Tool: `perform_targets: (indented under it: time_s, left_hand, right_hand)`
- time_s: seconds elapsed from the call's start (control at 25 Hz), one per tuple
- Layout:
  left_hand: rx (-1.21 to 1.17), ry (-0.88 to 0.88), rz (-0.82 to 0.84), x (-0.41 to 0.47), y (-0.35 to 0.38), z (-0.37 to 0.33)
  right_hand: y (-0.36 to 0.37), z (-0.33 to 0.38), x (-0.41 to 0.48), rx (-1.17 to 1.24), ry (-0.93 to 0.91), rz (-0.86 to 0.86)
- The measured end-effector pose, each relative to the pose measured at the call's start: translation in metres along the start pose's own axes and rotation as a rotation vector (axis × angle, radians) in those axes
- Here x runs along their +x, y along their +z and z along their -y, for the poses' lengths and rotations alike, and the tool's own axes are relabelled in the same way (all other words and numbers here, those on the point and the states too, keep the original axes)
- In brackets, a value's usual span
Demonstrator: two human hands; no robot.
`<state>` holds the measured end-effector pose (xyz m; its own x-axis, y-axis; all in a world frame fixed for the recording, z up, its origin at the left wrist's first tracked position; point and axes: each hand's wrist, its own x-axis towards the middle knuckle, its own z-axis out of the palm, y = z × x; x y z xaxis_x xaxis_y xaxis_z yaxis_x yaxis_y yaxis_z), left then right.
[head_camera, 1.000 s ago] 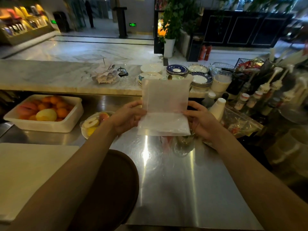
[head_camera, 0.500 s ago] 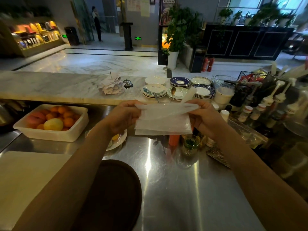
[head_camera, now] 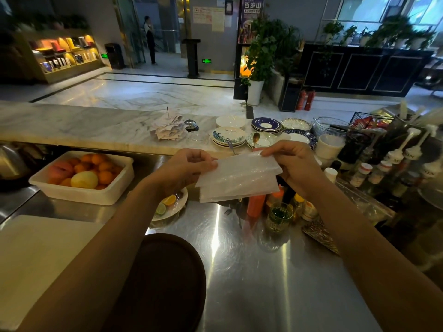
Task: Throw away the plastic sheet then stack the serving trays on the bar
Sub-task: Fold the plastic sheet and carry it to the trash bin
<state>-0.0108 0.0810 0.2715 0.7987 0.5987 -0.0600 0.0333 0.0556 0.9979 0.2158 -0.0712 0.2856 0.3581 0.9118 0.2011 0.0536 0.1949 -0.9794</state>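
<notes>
In the head view the folded plastic sheet (head_camera: 238,178) hung in the air above the steel counter (head_camera: 263,271), its long axis running left to right between the hands. The left hand (head_camera: 189,168) pinched its left edge and the right hand (head_camera: 293,161) its upper right corner, so neither was nearer. No bin showed, and the dark serving tray (head_camera: 167,279) lay untouched on the counter under the left forearm.

Dim bar, glare streaks on steel counter (head_camera: 239,271), wide-angle edge warp
</notes>
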Motion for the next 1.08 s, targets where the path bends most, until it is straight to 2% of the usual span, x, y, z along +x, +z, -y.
perform_targets:
  time_s: [0.12, 0.32, 0.48, 0.6, 0.68, 0.8, 0.96, 1.08]
  left_hand:
    - [-0.010, -0.025, 0.007, -0.001, -0.002, -0.002]
    - [0.046, -0.041, 0.150, -0.006, -0.004, -0.004]
    - [0.122, 0.006, 0.107, -0.008, -0.002, -0.004]
    - [0.206, 0.065, 0.047, -0.009, -0.004, -0.006]
    - [0.211, 0.098, 0.002, -0.008, -0.003, -0.009]
    - [0.082, 0.107, -0.119, -0.008, 0.001, -0.010]
    - [-0.057, 0.047, -0.124, -0.014, 0.001, 0.000]
    - [0.003, 0.185, -0.215, -0.020, -0.008, 0.009]
  right_hand:
    - [0.004, 0.001, 0.001, -0.013, -0.010, 0.015]
    - [0.008, 0.002, 0.001, -0.004, 0.027, 0.039]
    - [0.012, 0.002, 0.004, 0.122, 0.140, 0.041]
    - [0.014, -0.002, 0.005, -0.116, 0.200, 0.055]
    - [0.017, -0.004, 0.004, -0.200, 0.138, 0.060]
    - [0.025, -0.002, 0.006, -0.144, 0.039, -0.055]
    - [0.045, -0.002, 0.016, -0.178, -0.073, -0.145]
    - [0.066, -0.006, 0.022, -0.231, -0.124, -0.149]
